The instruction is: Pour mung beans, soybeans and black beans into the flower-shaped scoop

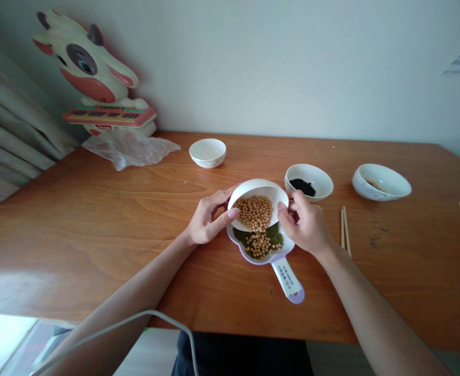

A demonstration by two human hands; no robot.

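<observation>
Wooden bench (96, 219) fills the view, set against a plain pale wall. Nearest the body, a lilac-handled scoop dish (288, 279) lies on the bench, holding green beans and a heap of soybeans (262, 244). Directly above it, tilted toward the person, a white bowl of soybeans (258, 194) is gripped by both hands. The left hand (206, 218) closes its fingers on the left rim, thumb inside the lip. The right hand (306, 223) closes on the right rim likewise.

Handling judgement: the bowl looks like glazed ceramic, so stiff, smooth, breakable and fairly light; opposed rim grips on both sides suit it. The beans are loose and roll freely.

Just right of the hands lie chopsticks (344, 230). Further back stand a bowl of black seeds (309, 181), a nearly empty bowl (381, 181) and an empty bowl (207, 152). Farthest left, a clear plastic bag (130, 149) lies before a cartoon cow toy (92, 73).
</observation>
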